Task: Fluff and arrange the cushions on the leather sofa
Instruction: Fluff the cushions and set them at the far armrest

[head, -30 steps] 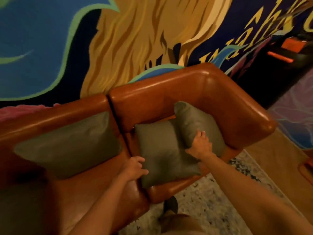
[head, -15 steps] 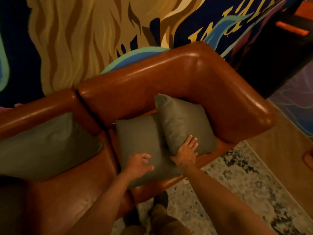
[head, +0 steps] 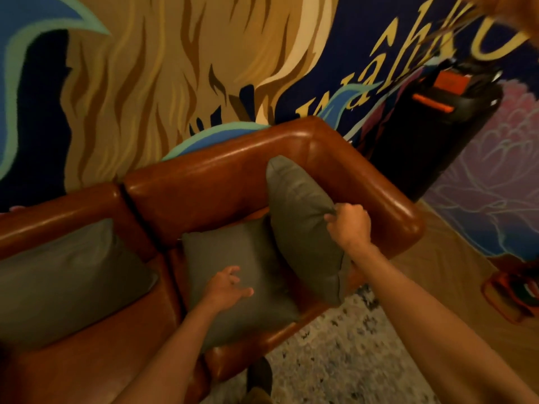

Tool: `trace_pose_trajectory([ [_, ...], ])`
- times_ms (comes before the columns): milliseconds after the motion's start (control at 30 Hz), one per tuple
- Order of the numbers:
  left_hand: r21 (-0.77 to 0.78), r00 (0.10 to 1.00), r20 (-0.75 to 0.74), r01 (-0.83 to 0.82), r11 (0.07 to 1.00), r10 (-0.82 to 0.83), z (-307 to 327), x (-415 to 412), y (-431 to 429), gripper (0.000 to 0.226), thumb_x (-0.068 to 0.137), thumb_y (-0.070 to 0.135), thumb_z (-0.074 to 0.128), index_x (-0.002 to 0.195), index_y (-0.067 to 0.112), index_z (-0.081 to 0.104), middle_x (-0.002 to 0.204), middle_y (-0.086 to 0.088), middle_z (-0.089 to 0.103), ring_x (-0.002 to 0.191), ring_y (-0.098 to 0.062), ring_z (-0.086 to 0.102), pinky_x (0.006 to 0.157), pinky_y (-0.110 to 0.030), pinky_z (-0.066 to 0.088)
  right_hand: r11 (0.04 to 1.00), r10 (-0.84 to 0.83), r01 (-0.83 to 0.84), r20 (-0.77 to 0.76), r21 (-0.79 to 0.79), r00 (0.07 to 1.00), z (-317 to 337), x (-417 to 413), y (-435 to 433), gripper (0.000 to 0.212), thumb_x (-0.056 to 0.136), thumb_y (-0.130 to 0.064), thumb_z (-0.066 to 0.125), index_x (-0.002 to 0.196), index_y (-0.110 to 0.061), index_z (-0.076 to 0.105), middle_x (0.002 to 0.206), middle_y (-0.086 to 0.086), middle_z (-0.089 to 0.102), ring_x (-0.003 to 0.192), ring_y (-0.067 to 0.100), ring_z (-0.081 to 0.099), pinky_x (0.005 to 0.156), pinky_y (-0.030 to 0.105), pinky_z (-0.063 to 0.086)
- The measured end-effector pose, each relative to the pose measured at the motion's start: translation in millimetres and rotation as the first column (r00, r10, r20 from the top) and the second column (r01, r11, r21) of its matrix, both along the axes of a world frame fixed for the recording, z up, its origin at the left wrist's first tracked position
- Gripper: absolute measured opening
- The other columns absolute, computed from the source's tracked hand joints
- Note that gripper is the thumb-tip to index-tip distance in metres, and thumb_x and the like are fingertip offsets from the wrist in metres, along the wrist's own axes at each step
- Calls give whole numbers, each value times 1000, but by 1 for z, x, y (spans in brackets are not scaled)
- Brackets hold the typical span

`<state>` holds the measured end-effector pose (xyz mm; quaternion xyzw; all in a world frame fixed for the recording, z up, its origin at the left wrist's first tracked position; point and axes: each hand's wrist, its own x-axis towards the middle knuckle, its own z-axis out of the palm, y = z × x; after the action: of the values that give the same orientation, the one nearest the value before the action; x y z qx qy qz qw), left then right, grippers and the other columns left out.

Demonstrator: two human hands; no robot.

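Right hand (head: 348, 221) fisted on upright cushion (head: 303, 225) edge; left hand (head: 226, 287) fingers spread on flat cushion (head: 233, 275). One-point grip: upright cushion may slip off sofa (head: 227, 176).

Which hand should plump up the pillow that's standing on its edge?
The right hand, probably. It already grips the upright cushion beside the sofa arm. The left hand lies open on the flat cushion.

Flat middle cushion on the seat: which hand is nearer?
Left. The left hand lies open on the flat middle cushion. The right hand is clear of it, gripping the edge of the upright cushion beside it.
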<state>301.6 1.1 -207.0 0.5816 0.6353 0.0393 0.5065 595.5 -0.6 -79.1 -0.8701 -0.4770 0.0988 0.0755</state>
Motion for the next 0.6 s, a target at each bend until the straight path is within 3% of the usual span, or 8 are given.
trace_pose_trajectory([
  [67,6,997,65,-49,999,48,18,6,3,83,77,24,91,147,9,49,125,-12,69,111,-22,64,87,-23,45,992,69,-72,38,108,997,42,-5,-4,29,101,-35,67,102,-10,81,94,12,79,93,34,74,82,42,61],
  [133,-7,983,154,-97,995,97,37,9,4,90,77,27,91,151,9,44,131,-14,66,107,-19,61,87,-26,47,964,166,-181,89,196,982,78,-20,-9,30,101,-38,68,91,-12,80,82,5,76,81,27,74,75,40,60],
  [200,-28,959,234,-161,987,163,55,5,5,103,73,32,93,156,11,36,139,-15,60,111,-20,60,90,-30,50,926,264,-292,145,239,954,108,-42,-17,33,102,-42,67,84,-16,76,74,-3,70,71,18,67,67,32,49],
  [333,21,845,416,-379,925,336,91,-31,6,148,42,53,100,162,20,20,159,-11,42,139,-27,49,110,-46,48,809,429,-486,235,329,872,151,-90,-45,28,102,-43,67,88,-20,77,73,-10,67,58,1,51,59,20,36],
  [367,37,802,480,-424,905,356,102,-44,5,153,35,50,103,161,21,21,155,-8,47,137,-26,51,110,-47,48,768,459,-517,240,377,856,158,-98,-54,24,101,-39,69,88,-20,78,71,-11,64,55,-5,45,55,14,31],
  [433,43,727,595,-453,890,341,119,-74,1,142,36,21,106,155,23,29,137,3,58,127,-19,56,108,-43,48,674,499,-558,258,485,827,168,-111,-71,18,99,-30,74,87,-18,80,70,-10,69,53,-10,38,55,6,23],
  [500,89,702,654,-442,893,282,133,-113,-2,126,40,4,100,147,23,36,128,11,61,122,-13,58,108,-40,47,617,562,-565,196,548,803,175,-118,-82,14,99,-26,74,95,-17,83,78,-10,75,53,-13,45,56,3,31],
  [600,116,684,682,-448,886,257,152,-184,-4,141,36,9,97,158,30,28,151,1,52,135,-19,53,111,-47,43,584,646,-533,47,612,762,183,-121,-92,14,100,-21,72,107,-17,84,89,-18,71,75,-20,60,71,1,44],
])
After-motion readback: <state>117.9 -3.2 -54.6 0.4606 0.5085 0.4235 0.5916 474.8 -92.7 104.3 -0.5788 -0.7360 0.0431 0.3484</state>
